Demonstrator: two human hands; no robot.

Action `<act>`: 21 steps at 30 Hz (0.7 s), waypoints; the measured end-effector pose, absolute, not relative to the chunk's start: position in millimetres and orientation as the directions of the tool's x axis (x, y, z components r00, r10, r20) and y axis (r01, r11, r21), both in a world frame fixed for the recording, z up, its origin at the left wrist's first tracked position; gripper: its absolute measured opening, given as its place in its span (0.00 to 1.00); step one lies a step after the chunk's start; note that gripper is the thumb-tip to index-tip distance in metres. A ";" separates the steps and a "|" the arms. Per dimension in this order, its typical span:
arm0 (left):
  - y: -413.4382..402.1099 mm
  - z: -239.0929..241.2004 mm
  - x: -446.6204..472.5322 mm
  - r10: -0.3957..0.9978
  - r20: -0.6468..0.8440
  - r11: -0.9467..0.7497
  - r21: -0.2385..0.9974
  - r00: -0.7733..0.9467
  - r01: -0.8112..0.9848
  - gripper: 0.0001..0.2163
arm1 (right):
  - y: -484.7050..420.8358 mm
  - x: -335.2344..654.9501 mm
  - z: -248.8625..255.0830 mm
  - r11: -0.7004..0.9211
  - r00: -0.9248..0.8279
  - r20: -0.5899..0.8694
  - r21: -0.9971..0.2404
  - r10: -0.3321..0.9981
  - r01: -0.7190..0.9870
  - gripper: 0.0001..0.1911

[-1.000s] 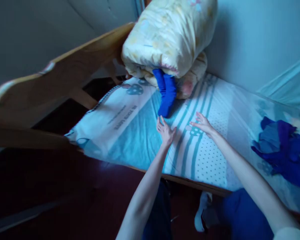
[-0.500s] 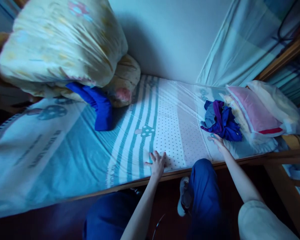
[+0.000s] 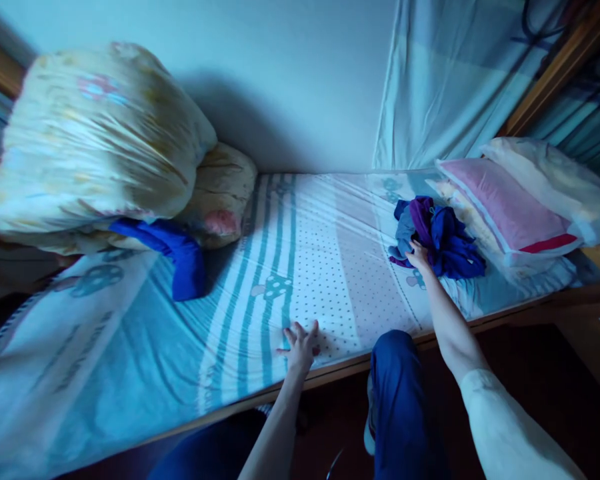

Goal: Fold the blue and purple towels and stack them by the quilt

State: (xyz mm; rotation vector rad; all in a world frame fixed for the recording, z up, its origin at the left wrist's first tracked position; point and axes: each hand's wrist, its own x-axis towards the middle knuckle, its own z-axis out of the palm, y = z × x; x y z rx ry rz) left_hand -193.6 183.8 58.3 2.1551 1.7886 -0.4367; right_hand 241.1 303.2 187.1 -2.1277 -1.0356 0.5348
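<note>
Left hand: palm down near the front edge of the bed, over the dotted and striped part of the sheet; fingers fanned wide, nothing in the grip; probably a prop, taking body weight while the other arm reaches out
Right hand: at the near left side of the clothes pile, touching it; fingers bent into the cloth, but cannot tell if the grip pinches a layer or only rests on it
Clothes pile: loose heap of blue, purple and grey cloth on the right part of the bed, just beside the pillows; crumpled, so likely dropped there rather than arranged
Blue folded garment: on the left part of the bed, one end against or under the bedding, the other on the sheet; long flat shape suggests it was folded to stack neatly
Quilt: big bundle at the left end, on top of more folded bedding; presumably parked there to leave the middle usable
Pink pillow: right end, leaning on a pale pillow; likely the head end
Right knee: bent by the bed edge, fits a seated, sideways reach
</note>
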 end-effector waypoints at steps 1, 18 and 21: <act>184.6 57.8 -194.6 0.889 -0.420 -0.177 0.051 0.182 0.983 0.37 | 309.7 234.8 191.5 -0.402 0.562 -0.049 -0.749 0.826 0.527 0.23; 186.9 96.1 -187.8 0.857 -0.478 -0.163 0.102 0.192 0.981 0.34 | 39.4 63.6 300.1 0.010 0.178 0.012 -1.000 0.984 0.008 0.11; 169.1 114.9 -187.1 0.843 -0.485 -0.180 0.153 0.233 0.972 0.33 | 0.4 37.5 332.0 -0.003 0.065 -0.008 -0.996 0.998 -0.085 0.11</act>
